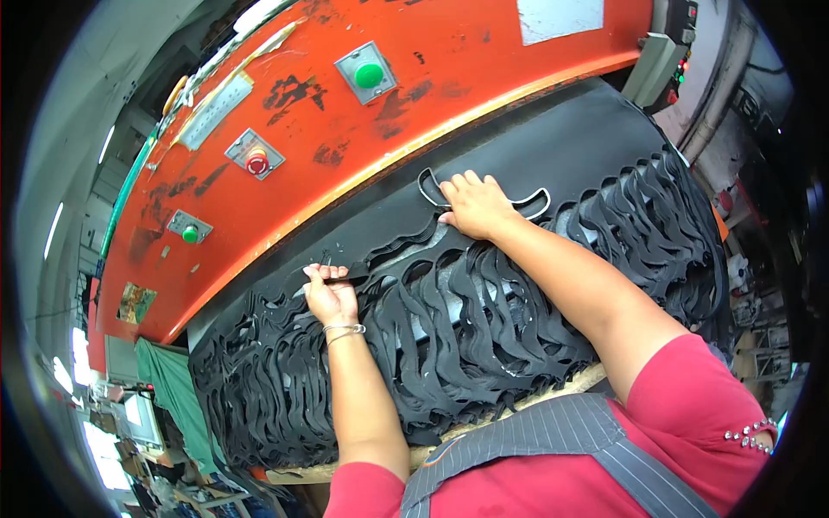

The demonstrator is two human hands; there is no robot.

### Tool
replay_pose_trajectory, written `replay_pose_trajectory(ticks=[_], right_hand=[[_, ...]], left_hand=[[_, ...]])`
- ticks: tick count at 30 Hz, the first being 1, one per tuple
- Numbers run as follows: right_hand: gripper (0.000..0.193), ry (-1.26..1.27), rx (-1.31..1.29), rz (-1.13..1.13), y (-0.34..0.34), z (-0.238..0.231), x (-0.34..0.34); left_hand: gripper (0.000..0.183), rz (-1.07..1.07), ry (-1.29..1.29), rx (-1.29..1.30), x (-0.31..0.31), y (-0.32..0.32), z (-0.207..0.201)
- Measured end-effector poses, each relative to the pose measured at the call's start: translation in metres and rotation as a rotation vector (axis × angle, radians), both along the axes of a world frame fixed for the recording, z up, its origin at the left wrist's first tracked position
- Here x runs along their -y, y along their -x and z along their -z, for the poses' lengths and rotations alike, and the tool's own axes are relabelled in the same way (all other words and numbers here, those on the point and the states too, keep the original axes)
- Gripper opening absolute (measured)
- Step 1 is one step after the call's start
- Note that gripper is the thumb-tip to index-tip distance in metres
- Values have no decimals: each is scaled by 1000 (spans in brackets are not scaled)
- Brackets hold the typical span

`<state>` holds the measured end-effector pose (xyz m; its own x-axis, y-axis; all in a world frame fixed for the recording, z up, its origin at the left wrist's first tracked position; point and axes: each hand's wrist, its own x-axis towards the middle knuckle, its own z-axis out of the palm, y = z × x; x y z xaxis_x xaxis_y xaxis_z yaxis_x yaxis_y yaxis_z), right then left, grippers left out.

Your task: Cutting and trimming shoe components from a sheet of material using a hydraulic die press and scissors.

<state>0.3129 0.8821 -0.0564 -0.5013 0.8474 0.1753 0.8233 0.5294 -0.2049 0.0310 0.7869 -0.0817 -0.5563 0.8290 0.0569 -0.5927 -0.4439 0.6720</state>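
A curved metal cutting die [537,205] with a bright rim lies on the black sheet [553,134], under the orange press. My right hand [477,205] grips it around the middle, thumb on the near side and fingers over the top. The hand covers the die's centre; both curved ends show. To the left and nearer, my left hand [331,293] has its fingers curled around a black cut piece [354,274] by the sheet's ragged edge. Wavy black offcut strips [466,319] hang over the front in a thick mass, just below both hands.
The orange press beam [302,95] spans the far side, carrying a green button [369,76], a red stop button [256,161] and another green button [190,234]. A wooden edge [302,474] runs along the near side. Green cloth [177,397] hangs at the left.
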Motion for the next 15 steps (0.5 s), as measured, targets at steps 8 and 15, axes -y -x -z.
replay_pose_trajectory(ticks=[8, 15], right_hand=[[46, -90, 21, 37, 3, 7, 2], [47, -98, 2, 29, 10, -2, 4]], left_hand=[[49, 57, 191, -538, -25, -65, -23], [51, -206, 288, -137, -13, 7, -26]])
